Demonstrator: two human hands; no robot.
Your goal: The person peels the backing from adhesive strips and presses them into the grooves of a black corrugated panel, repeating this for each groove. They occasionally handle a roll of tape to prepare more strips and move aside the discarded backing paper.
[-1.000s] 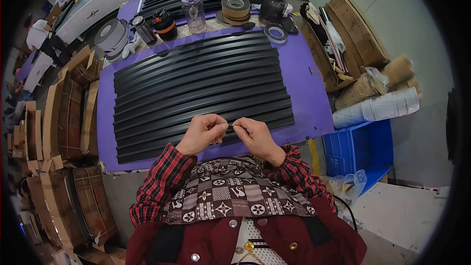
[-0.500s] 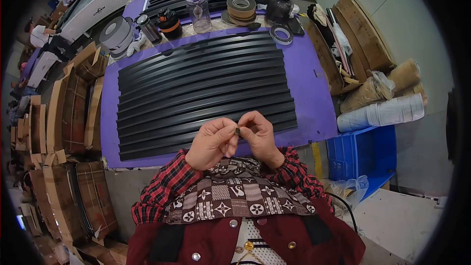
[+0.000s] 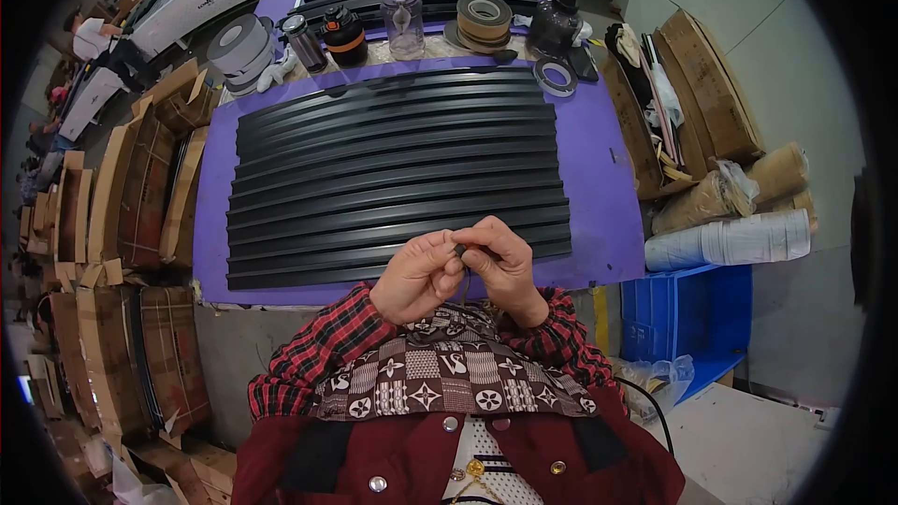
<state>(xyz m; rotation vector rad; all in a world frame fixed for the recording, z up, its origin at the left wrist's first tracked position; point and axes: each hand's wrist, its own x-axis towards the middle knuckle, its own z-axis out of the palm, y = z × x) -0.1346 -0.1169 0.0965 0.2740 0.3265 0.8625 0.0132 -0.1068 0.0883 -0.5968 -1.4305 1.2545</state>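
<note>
My left hand [image 3: 418, 278] and my right hand [image 3: 506, 271] meet at the near edge of the black ribbed panels [image 3: 393, 178]. Both are closed, thumbs and fingertips pinching a small dark strip [image 3: 459, 251] between them. A thin dark length of it seems to hang below the fingertips; the fingers cover much of it, and its exact kind cannot be made out. Under my hands, the panels lie side by side on a purple table cover [image 3: 603, 215].
Along the far side stand grey tape rolls [image 3: 238, 47], a steel flask [image 3: 305, 43], a black-orange bottle [image 3: 344, 37], a clear bottle [image 3: 403, 23], brown tape rolls [image 3: 485, 19] and a dark jug [image 3: 556, 23]. Cartons [image 3: 140, 196] flank the left; a blue crate [image 3: 655, 323] sits at right.
My hands stay together, with the fingers slightly shifted on the dark strip. A thin length now shows beneath them. The far tabletop items appear further right as the view has turned.
</note>
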